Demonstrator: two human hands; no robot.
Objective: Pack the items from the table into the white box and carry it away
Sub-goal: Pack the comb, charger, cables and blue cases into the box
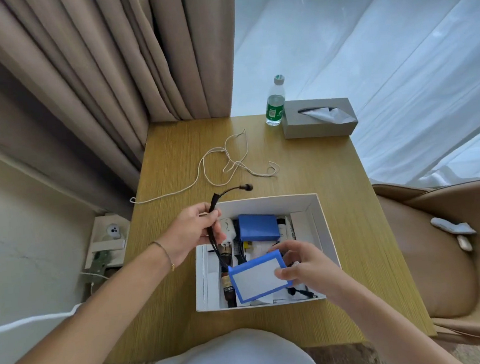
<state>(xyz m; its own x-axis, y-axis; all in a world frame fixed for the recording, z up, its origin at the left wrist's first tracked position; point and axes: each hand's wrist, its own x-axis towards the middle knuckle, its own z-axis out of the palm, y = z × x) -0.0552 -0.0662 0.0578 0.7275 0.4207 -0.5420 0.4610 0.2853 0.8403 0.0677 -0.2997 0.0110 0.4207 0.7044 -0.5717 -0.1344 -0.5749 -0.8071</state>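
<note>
The open white box (266,201) sits on the wooden table (336,202) in front of me. Inside it lie a blue block (258,226), a dark bottle (228,287), a comb and other small items. My left hand (192,234) grips a bundled black cable (219,196) above the box's left edge; its plug end sticks out toward the far side. My right hand (304,264) holds a blue-framed white card-like case (257,279), tilted over the near part of the box. A white cord (231,162) lies loose on the table beyond the box.
A water bottle (275,101) and a grey tissue box (319,118) stand at the table's far right corner. A tan leather chair (448,250) is to the right. Curtains hang behind. A wall socket with plugs (107,242) sits low on the left.
</note>
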